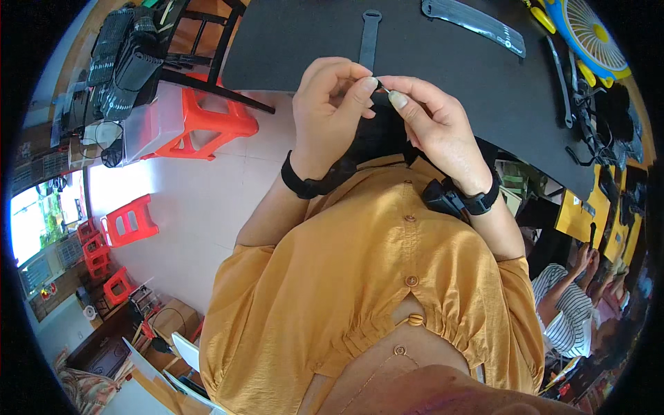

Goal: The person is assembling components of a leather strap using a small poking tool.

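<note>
Both hands meet over the near edge of the black table [297,34]. My left hand [328,114] is closed in a pinch on a small dark piece [380,84] with a shiny thin end, too small to name. Thumb and forefinger of my right hand [439,124] pinch the shiny end of the same piece. Just beyond the fingertips lies a flat dark strap [370,38] with a rounded, holed end, and my left fingers partly cover its near end. Each wrist wears a black band.
A clear-wrapped bundle of dark straps [474,26] lies farther back. A yellow-and-blue fan [588,31], a long dark strip [559,83] and tangled cables [595,138] sit on the right. Red stools [214,121] and stacked dark straps [128,62] are on the left. A person in stripes [564,308] works at right.
</note>
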The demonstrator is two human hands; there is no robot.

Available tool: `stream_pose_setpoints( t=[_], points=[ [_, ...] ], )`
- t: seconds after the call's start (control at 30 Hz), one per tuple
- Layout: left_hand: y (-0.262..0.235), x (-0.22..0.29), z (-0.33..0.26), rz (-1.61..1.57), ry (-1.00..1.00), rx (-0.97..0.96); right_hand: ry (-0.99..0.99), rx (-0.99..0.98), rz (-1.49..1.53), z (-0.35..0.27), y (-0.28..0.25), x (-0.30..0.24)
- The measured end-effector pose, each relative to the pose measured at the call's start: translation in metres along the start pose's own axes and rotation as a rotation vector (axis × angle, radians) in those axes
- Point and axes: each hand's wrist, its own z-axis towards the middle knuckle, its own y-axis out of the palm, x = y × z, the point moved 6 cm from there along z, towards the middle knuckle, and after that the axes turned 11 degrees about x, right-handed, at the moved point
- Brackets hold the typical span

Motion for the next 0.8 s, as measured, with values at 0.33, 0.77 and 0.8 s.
stream_pose_setpoints(
  t=[0.33,0.77,0.8],
  points=[
    [0.001,-0.021,0.004,-0.173,-0.281,-0.165,0.208,-0.078,0.082,0.002,-0.003,0.002],
    [-0.003,-0.032,0.000,-0.145,-0.374,-0.144,0.430,-0.186,0.490,0.010,0.007,0.020],
    [-0.004,-0.035,-0.001,-0.176,-0.406,-0.131,0.440,-0.195,0.536,0.010,0.008,0.021]
  ],
)
